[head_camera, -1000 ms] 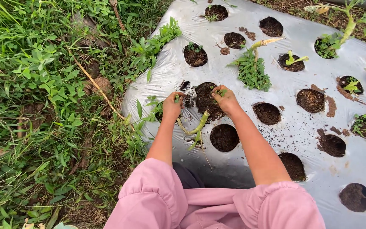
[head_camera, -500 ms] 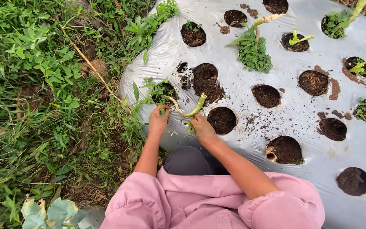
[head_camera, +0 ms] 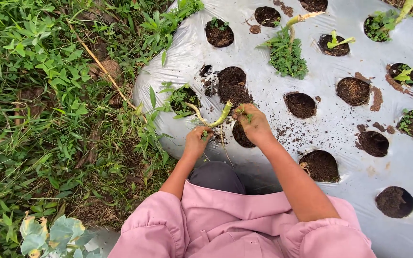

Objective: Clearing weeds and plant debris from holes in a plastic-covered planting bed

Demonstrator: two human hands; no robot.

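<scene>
At the plastic sheet's grassy left edge, your left hand pinches leaves, your right hand grips a small weed beside the stalk.

Grass, uprooted leafy plant

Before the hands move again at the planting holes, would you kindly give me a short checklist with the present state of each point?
1. Left hand closed on green leaves: ok.
2. Right hand gripping a small green tuft over a soil hole: ok.
3. Pale green stalk lying between both hands, within reach: ok.
4. Whether the stalk's root end is free of the soil: cannot tell.
5. Silver plastic sheet free of spilled soil: not ok, crumbs are scattered near the holes.
6. Sheet edge free of weeds: not ok, they overhang it.
</scene>
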